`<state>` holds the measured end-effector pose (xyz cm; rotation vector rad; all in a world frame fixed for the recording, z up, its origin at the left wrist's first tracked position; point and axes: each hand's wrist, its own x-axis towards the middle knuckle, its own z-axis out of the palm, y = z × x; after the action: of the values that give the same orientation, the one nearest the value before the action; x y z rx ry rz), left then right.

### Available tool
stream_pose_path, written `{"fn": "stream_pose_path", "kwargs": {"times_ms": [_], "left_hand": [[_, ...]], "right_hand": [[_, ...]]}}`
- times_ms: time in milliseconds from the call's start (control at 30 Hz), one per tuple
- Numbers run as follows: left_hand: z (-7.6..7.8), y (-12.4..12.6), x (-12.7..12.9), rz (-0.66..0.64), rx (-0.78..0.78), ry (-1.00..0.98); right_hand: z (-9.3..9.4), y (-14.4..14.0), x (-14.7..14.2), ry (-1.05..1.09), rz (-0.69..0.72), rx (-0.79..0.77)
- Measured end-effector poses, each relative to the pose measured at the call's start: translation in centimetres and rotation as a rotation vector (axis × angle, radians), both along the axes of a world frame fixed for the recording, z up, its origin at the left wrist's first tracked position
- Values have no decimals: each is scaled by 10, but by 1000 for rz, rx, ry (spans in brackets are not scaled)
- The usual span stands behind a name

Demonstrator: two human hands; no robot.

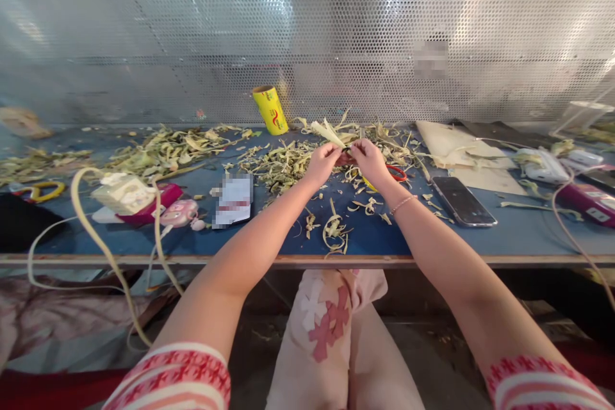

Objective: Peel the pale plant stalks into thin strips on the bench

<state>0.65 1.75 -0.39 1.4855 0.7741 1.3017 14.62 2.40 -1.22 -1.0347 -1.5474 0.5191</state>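
Note:
Both arms reach over the blue table, and the hands meet above a heap of pale green and yellow dried plant strips. My left hand is pinched closed on a pale yellow-green leaf strip, which sticks up and to the left from the fingers. Beside it, my right hand is also closed, with thumb and fingertips at the base of the same strip. Just under the right wrist lies a pair of scissors with red and yellow handles, partly hidden by the arm.
A yellow cardboard tube leans near the perforated metal panel. One phone lies to the right. At left are a power strip with cables, a pink case and another leaf heap. Pale cardboard sheets lie at right.

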Motion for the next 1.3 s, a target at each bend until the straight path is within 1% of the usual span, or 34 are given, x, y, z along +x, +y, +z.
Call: {"fn": "stream_pose_path", "kwargs": {"times_ms": [100,267,400,533,633,700,800,900,1033,1233,1300], "left_hand": [[-1,2,0,3,-11,-8],[-2,5,-1,40,-7,6],[-1,5,-1,85,-79,-13],[2,2,-2,38,-151,-95],[3,2,-2,19,-168,-101],[1,2,-2,11,-142,-77],[-2,4,-2,-12,-82,-46],[-4,5,-2,-20,-38,-40],[-5,11,-4,52,8,-41],[-6,18,-9,159,5,-37],[-4,16,-11,192,62,17]], "right_hand": [[3,-4,0,-33,-5,-4],[9,-14,0,-156,-43,24],[10,-16,-1,-215,-40,54],[11,-18,-1,-217,-35,52],[12,-18,-1,-233,-70,87],[12,-17,0,-241,-100,111],[11,-16,0,-237,-132,103],[11,-16,0,-216,-117,92],[10,-14,1,-144,-83,72],[11,-11,0,-3,-2,-51],[11,-13,-1,17,22,-70]]}}
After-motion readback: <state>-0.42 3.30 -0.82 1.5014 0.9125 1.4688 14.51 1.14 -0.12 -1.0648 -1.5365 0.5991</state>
